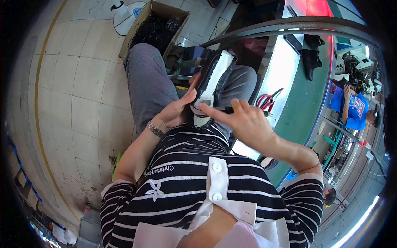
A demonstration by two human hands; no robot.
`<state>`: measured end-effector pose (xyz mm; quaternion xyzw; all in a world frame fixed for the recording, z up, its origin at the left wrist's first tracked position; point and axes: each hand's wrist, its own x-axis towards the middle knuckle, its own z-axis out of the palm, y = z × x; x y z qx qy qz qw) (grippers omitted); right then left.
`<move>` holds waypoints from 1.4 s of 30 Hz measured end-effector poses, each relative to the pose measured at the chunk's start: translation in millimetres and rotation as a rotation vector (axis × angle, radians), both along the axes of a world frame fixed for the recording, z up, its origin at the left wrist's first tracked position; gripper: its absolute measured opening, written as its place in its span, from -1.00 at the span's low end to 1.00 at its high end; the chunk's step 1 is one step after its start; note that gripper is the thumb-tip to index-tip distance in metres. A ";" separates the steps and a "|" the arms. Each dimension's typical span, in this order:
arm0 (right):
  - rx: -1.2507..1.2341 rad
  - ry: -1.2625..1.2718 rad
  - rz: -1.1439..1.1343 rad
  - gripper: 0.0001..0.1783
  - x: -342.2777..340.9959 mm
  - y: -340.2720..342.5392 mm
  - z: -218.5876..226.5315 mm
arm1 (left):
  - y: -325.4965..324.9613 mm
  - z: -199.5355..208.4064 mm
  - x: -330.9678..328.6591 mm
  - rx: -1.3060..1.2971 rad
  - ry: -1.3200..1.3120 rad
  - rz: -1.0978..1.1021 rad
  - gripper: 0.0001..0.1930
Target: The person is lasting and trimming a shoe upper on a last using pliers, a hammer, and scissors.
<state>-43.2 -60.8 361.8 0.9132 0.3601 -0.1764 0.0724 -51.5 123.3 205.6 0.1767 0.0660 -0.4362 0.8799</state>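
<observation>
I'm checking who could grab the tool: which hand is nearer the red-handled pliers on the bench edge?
Right. The right hand is beside the red-handled pliers, just short of them, its fingers on the shoe. The left hand grips the shoe's far side.

We see a cardboard box of black bits, red-handled pliers, black shoes on a green belt, tiled floor.
</observation>
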 end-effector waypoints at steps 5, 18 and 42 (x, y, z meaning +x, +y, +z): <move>0.090 0.164 -0.037 -0.09 17.6 -15.5 -8.7 | -3.2 14.9 1.7 0.135 -0.023 0.064 -0.30; 0.019 0.269 -0.116 -0.21 38.6 5.7 -0.4 | 7.2 -5.0 13.5 0.329 -0.234 -0.099 -0.10; 0.027 0.318 -0.143 -0.10 -10.2 12.8 -14.4 | 14.3 6.8 3.6 0.465 -0.595 -0.250 0.37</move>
